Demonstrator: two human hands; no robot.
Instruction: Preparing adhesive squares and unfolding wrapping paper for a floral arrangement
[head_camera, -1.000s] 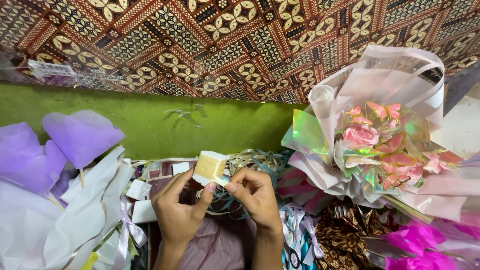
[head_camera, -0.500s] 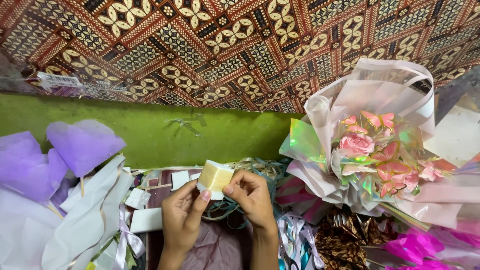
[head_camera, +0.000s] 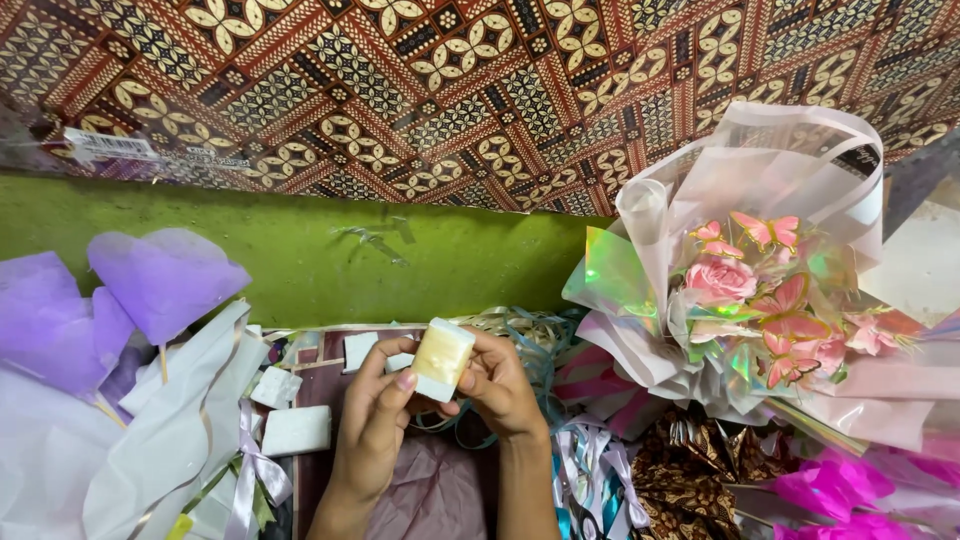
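A brown patterned batik cloth (head_camera: 480, 90) hangs above a green wall band (head_camera: 300, 260), perhaps painted.

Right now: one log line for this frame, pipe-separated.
left hand: holds ribbon spool | right hand: holds spool's other side | spool: cream, raised above clutter | bouquet: right, untouched | white foam blocks: left of hands

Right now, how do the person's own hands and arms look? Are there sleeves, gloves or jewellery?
Both hands are bare: the left hand and the right hand wear no gloves, and no ring or watch is visible. The forearms show no sleeves down to the picture's edge. One left fingernail looks pinkish and neatly kept.
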